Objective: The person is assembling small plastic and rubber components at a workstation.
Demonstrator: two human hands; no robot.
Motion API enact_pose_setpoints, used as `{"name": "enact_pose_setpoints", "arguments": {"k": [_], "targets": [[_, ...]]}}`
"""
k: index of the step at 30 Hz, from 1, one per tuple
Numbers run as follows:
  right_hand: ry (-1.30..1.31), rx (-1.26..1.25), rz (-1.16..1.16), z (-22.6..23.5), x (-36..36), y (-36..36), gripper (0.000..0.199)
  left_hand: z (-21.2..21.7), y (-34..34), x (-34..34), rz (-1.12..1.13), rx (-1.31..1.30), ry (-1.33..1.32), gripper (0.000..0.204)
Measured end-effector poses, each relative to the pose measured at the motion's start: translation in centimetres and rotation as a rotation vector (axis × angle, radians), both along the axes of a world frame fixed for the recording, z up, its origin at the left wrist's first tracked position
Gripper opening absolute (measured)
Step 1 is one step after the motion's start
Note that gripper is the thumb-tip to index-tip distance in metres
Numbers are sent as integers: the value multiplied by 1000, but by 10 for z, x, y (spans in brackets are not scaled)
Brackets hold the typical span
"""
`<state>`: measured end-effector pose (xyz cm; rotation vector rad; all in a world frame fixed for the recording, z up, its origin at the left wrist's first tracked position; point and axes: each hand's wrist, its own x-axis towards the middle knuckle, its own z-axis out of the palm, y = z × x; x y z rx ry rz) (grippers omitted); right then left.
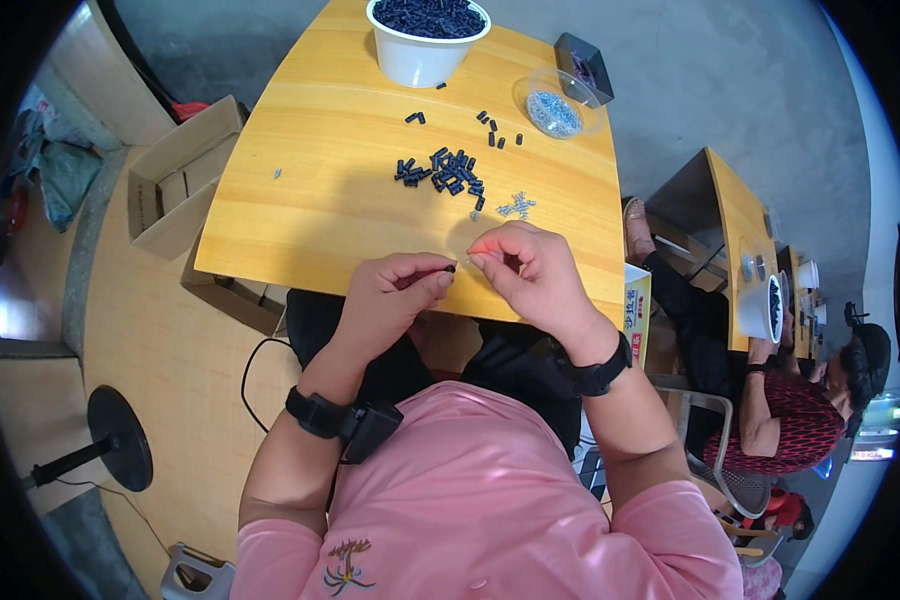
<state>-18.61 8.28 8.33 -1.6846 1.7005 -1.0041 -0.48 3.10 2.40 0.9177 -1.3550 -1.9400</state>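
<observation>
Nearby, open brown carton beside table.

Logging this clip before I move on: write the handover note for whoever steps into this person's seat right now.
Left hand: pinches a small black piece at its fingertips.
Right hand: fingertips pinched just beside that piece; what they hold is too small to tell.
On the wooden table: loose pile of black pieces, small metal screws, white bowl full of black pieces, clear dish of screws.
No finished pieces can be told apart; pile and bowl remain.

pink shirt, black wristbands on both arms.
</observation>
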Motion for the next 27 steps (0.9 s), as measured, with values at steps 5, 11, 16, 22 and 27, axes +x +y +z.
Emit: {"name": "enact_pose_setpoints", "arguments": {"k": [5, 11, 16, 22, 27], "targets": [[114, -82, 53, 6, 11, 7, 3, 4, 7, -1, 36, -78, 36, 20], [121, -127, 45, 3, 14, 11, 4, 8, 10, -1, 19, -145, 51, 20], [160, -131, 49, 6, 12, 15, 4, 14, 13, -1, -45, -101, -25, 21], [176, -134, 41, 9, 16, 17, 4, 18, 17, 0, 5, -172, -9, 21], [154, -153, 25, 5, 20, 16, 4, 12, 17, -2, 36, -272, -23, 21]]}}
